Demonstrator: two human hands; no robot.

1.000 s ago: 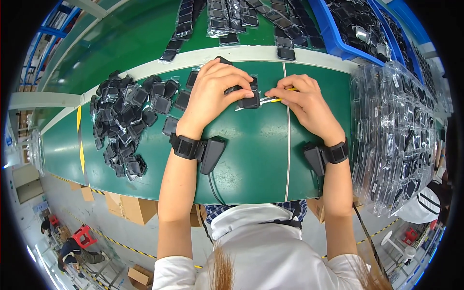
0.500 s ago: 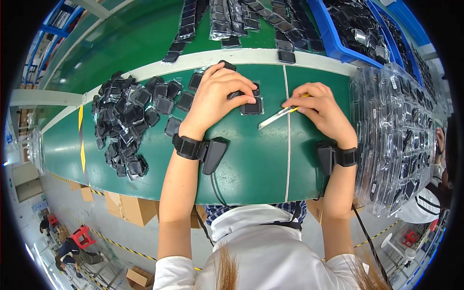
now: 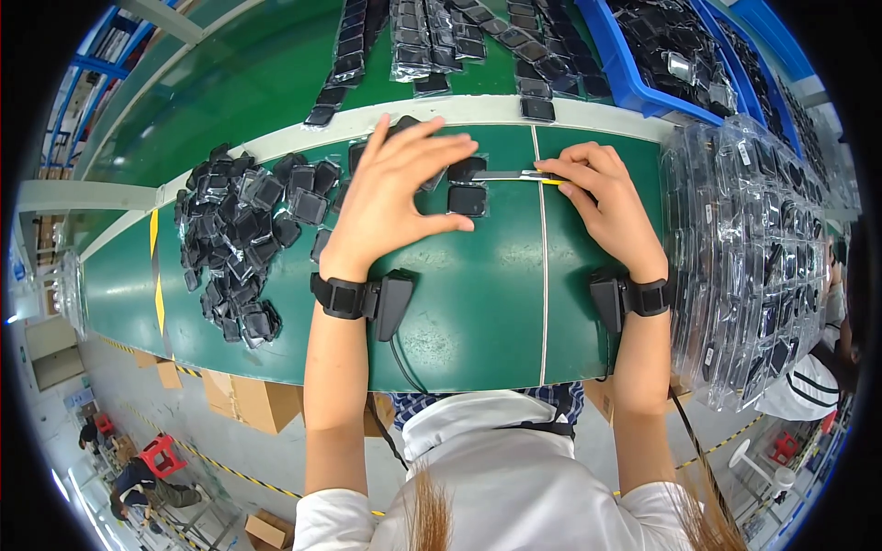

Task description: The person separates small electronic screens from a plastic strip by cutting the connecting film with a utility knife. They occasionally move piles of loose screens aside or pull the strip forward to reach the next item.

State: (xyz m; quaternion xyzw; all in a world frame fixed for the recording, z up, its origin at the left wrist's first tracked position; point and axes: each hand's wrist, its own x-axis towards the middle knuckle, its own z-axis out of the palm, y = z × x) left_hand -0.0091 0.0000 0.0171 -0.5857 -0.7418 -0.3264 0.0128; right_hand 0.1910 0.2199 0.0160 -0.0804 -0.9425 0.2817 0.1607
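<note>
While the left hand [image 3: 395, 188] is spread, its thumb and fingers well parted, the lower black packet [image 3: 467, 200] lies right of the palm, in the opening between them, with the thumb tip close by its near edge; whether the two touch cannot be told. Straight past that packet from the thumb sits the upper black packet [image 3: 462, 169], just on the body's side of the outstretched left fingertips, so the pair makes a short row pointing away from the body. The left hand is the nearer to both; the right hand [image 3: 545, 177] is off to their right, thumb and fingers pinching the handle of a yellow-handled cutter [image 3: 507, 175]. Its long axis runs sideways, nearly square to the row, the blade reaching left from the right fingers to the upper packet's right side; contact at the tip is too fine to make out. Left of the left knuckles, a heap of packets [image 3: 243, 225] covers part of the green tabletop [image 3: 478, 303]. Right of the right fingers stand clear trays [image 3: 749, 266]; farther ahead of both hands' fingertips, past a white ledge [image 3: 496, 107], lie packet strips [image 3: 415, 50], with a blue bin [image 3: 654, 103] to their right.
</note>
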